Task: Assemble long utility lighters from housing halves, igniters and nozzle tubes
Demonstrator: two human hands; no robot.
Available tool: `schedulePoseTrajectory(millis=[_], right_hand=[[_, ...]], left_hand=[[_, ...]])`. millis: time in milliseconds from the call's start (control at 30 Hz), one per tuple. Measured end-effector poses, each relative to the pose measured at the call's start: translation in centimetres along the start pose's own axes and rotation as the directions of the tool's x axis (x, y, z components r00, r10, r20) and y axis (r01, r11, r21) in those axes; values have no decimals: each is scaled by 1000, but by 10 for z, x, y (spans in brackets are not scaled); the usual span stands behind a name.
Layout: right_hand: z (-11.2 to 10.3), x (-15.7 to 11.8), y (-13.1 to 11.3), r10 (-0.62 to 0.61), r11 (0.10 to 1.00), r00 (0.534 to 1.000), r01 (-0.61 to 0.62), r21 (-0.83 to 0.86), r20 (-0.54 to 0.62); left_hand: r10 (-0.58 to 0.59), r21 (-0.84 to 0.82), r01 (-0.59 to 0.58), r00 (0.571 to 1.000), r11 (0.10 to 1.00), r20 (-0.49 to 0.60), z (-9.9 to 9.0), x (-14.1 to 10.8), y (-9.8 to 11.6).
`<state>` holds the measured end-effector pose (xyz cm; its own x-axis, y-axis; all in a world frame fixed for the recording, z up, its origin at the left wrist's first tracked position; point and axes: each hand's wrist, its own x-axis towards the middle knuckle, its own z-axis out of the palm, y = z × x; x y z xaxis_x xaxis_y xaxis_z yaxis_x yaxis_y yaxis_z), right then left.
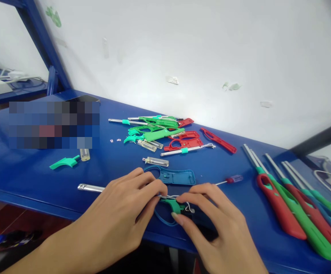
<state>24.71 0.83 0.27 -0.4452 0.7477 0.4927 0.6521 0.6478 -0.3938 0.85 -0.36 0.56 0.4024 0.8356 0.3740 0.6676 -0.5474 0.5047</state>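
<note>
At the table's front edge, a partly assembled long-nosed lighter lies between my hands. My left hand point(119, 209) is closed over its front, the fingertips pinching the blue casing half point(165, 220). The silver lighter tube point(90, 187) sticks out to the left from beneath this hand. My right hand point(216, 220) pinches the green trigger point(175, 206) between thumb and fingers, inside the casing. White wires point(169, 196) run along the top of the trigger and loop at its right end. Another blue casing half point(179, 177) lies just behind my hands, its inner side up.
A small screwdriver point(234, 179) lies behind my right hand. Clear fuel tanks point(157, 162), green casing parts point(163, 134) and red casing parts point(219, 140) are heaped near the wall. Several whole lighters point(279, 207) lie at right. A loose green trigger point(65, 162) lies at left.
</note>
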Motion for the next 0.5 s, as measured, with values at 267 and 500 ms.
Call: schedulePoseTrajectory(millis=[267,500], right_hand=[[0,-2,1,5,1000,1000,-5,21,0],[0,-1,3,54,995,998,-56,77,36]], left_hand=[[62,-2,-62,998,998,17,2,-1,-6],[129,47,-128,992,991,-5,2,-3,-7]])
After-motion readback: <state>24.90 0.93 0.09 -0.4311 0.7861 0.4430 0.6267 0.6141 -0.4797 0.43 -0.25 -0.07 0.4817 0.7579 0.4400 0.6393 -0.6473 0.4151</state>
